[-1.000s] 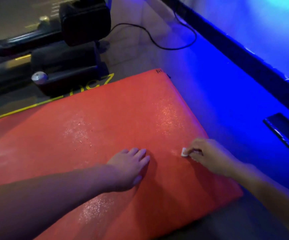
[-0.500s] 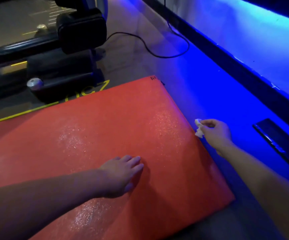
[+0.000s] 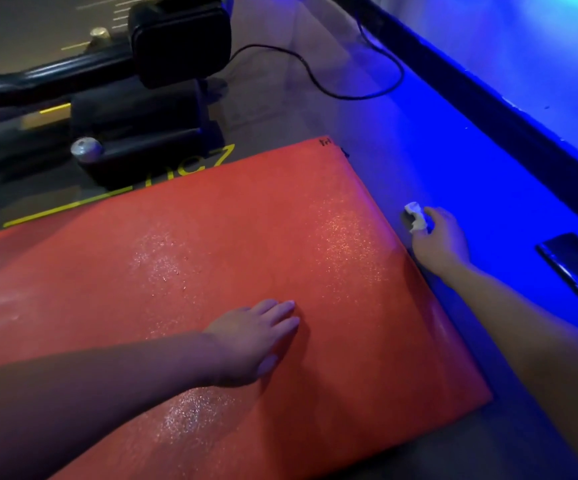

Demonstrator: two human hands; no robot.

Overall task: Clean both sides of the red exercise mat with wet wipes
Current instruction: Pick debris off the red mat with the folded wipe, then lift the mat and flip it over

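Wet red mat, wipe held off its edge

The left hand lies flat on the glistening red mat; at 3 o'clock of the mat, over the floor, the right hand pinches a crumpled white wipe.

Red rectangular padded exercise mat flat on floor, surface glistening with wet patches; small crumpled white wet wipe off mat, just beside its right edge, above floor
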